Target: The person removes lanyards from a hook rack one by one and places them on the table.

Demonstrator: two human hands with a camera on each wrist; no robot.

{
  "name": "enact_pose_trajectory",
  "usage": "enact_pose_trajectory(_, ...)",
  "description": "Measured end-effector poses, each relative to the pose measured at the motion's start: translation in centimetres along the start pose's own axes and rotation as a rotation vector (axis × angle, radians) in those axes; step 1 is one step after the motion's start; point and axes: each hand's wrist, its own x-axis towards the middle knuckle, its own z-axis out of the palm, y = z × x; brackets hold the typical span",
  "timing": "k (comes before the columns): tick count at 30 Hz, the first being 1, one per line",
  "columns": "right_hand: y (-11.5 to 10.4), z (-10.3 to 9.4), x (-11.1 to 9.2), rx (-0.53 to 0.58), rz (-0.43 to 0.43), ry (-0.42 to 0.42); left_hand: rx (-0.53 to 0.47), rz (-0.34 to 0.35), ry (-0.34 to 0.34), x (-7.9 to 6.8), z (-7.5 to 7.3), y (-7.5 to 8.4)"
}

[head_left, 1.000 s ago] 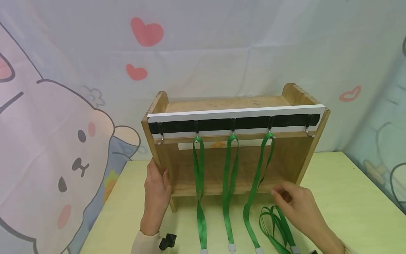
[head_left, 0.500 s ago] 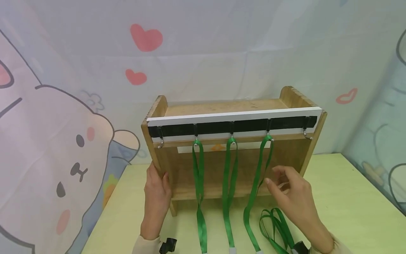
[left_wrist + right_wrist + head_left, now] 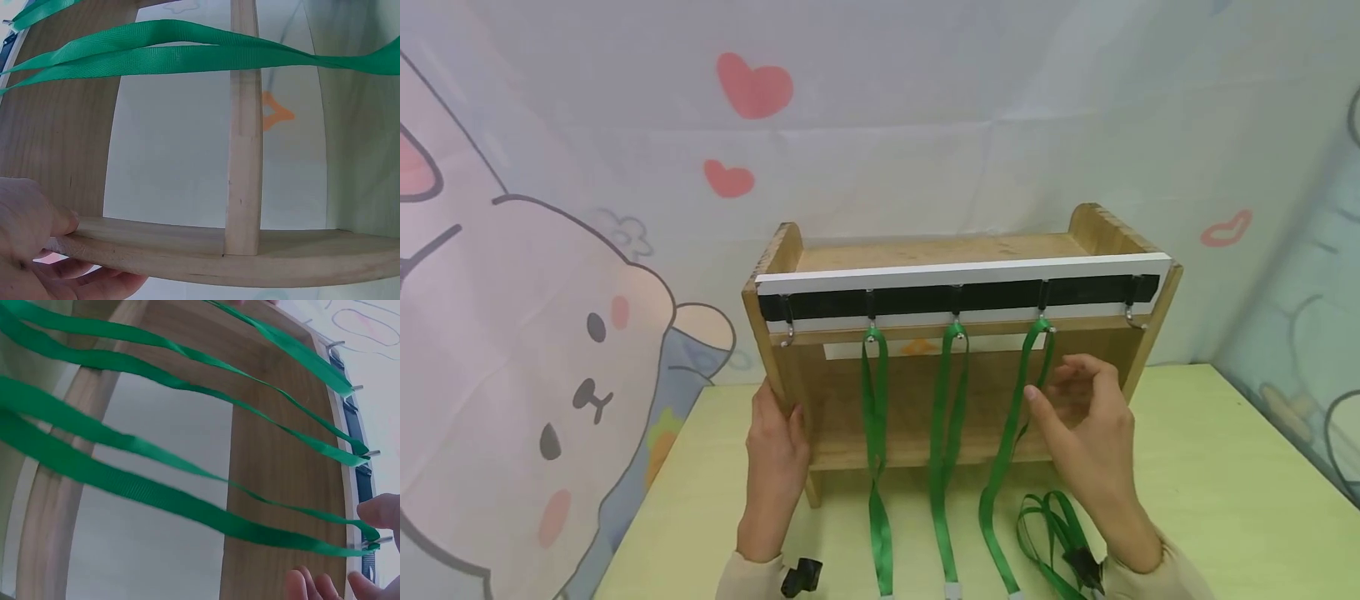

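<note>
My left hand (image 3: 775,446) grips the left side board of a small wooden shelf (image 3: 940,248); in the left wrist view its thumb and fingers straddle the board's edge (image 3: 181,250). Green lanyards hang from the shelf's hooks: a left one (image 3: 876,400), a middle one (image 3: 937,417) and a right one (image 3: 1009,417). My right hand (image 3: 1097,433) is raised beside the right lanyard, thumb tip right at the ribbon, fingers bent and spread from the thumb. In the right wrist view, the thumb (image 3: 380,511) is close to that lanyard's hooked end, with nothing between thumb and fingers.
Another green lanyard (image 3: 1060,529) lies looped on the pale yellow-green table (image 3: 1210,467) below my right hand. The outer hooks, left (image 3: 787,333) and right (image 3: 1135,317), carry no lanyard. A patterned cloth (image 3: 940,125) hangs behind the shelf.
My right hand has risen from just above the looped lanyard on the table to beside the right hanging lanyard, its thumb and fingers spreading apart. The left hand keeps its grip on the shelf.
</note>
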Motion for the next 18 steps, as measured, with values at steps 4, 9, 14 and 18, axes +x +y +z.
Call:
enact_pose_trajectory(4, -0.4, 0.6, 0.2, 0.037, 0.065, -0.004, 0.002, -0.015, -0.003, 0.0, 0.0, 0.1)
enact_pose_trajectory(9, -0.7, 1.3, 0.6, 0.023, 0.081, 0.018, 0.006, -0.043, -0.026, 0.0, 0.1, 0.3)
enact_pose_trajectory(14, -0.6, 1.9, 0.9, 0.027, -0.007, 0.056, 0.009, -0.041, -0.037, 0.0, 0.0, 0.3)
enact_pose_trajectory(18, -0.5, 2.2, 1.0, 0.036, -0.037, 0.076, 0.016, -0.037, -0.041, 0.0, -0.2, 0.3)
